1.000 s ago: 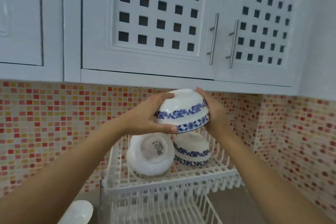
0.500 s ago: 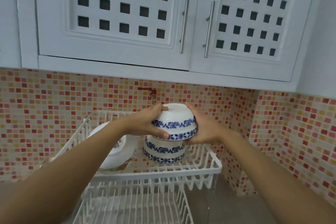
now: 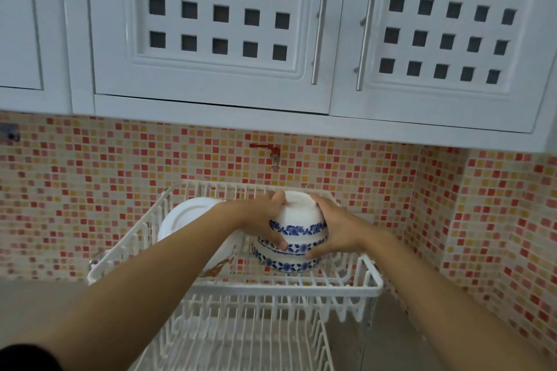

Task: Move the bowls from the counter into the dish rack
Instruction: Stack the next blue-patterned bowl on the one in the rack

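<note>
An upside-down white bowl with blue flower bands (image 3: 298, 217) sits on top of a second matching bowl (image 3: 286, 262) in the upper tier of the white wire dish rack (image 3: 355, 286). My left hand (image 3: 265, 220) grips the top bowl's left side. My right hand (image 3: 334, 229) holds its right side, fingers reaching down to the lower bowl's rim. A plain white bowl (image 3: 184, 220) leans on its side at the rack's left, partly hidden behind my left forearm.
White wall cabinets with metal handles (image 3: 319, 33) hang close above the rack. A red and yellow mosaic wall runs behind and to the right. A small red tap (image 3: 271, 150) sticks out of the wall above the rack. The rack's lower tier (image 3: 241, 340) lies below.
Both hands have lowered the blue-patterned bowl from above the rack down onto the matching bowl. The view has shifted so the rack sits lower and more central.
</note>
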The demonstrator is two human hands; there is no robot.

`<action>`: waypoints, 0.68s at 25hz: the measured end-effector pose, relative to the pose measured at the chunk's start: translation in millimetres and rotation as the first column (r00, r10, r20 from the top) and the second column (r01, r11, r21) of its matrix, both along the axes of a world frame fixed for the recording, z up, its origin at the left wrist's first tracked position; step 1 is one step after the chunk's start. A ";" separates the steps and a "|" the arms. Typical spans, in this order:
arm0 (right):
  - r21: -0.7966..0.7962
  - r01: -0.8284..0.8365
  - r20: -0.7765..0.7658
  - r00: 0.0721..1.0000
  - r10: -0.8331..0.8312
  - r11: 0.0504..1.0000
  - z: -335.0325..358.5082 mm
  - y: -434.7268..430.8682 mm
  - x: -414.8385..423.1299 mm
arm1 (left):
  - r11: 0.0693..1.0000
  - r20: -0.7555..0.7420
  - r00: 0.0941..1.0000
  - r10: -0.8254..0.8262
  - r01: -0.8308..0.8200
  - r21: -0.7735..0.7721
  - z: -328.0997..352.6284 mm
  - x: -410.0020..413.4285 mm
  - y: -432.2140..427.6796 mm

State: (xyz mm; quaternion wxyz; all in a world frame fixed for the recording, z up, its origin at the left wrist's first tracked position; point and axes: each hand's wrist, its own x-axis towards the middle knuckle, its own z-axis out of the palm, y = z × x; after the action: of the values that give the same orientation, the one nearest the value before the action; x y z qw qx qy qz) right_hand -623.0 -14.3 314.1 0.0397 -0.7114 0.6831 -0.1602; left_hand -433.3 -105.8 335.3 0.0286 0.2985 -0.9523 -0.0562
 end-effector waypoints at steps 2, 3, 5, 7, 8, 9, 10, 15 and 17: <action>0.025 0.020 -0.067 0.998 -0.018 0.999 -3.8 -3.4 1.6 | 0.999 0.036 0.999 0.019 -0.018 -0.030 -4.7 -4.1 -2.2; 0.035 0.024 -0.085 0.996 -0.021 0.999 -4.5 -5.0 2.6 | 0.999 0.046 0.998 0.030 -0.028 -0.034 -6.5 -5.5 -3.6; 0.054 0.027 -0.099 0.995 -0.022 0.998 -6.0 -8.1 3.2 | 0.998 0.066 0.997 0.050 -0.047 -0.040 -9.2 -7.5 -5.2; 0.077 0.035 -0.109 0.994 -0.026 0.996 -7.6 -10.0 3.1 | 0.997 0.083 0.994 0.071 -0.069 -0.031 -11.3 -8.6 -4.6; 0.086 0.037 -0.118 0.993 -0.027 0.996 -8.1 -10.5 3.4 | 0.997 0.090 0.993 0.079 -0.078 -0.022 -12.5 -8.7 -3.7; 0.094 0.039 -0.128 0.991 -0.027 0.995 -8.4 -11.0 4.0 | 0.996 0.098 0.991 0.089 -0.088 -0.020 -13.2 -9.0 -2.7; 0.099 0.040 -0.135 0.990 -0.027 0.994 -8.5 -11.0 5.2 | 0.995 0.113 0.988 0.102 -0.100 -0.024 -13.2 -9.5 -1.7; 0.128 0.085 -0.153 0.986 -0.065 0.988 -4.7 -8.5 9.6 | 0.989 0.165 0.977 0.133 -0.119 -0.091 -5.4 -11.8 5.3; 0.130 0.109 -0.159 0.983 -0.088 0.986 0.7 -6.2 13.2 | 0.986 0.159 0.980 0.116 -0.095 -0.139 2.3 -6.5 9.6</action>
State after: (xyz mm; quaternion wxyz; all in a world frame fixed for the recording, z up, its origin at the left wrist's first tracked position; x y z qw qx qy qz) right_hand -609.8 -20.5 314.8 0.0282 -0.6824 0.7281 -0.0592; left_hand -439.8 -96.2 337.6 -0.0288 0.3499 -0.9358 0.0329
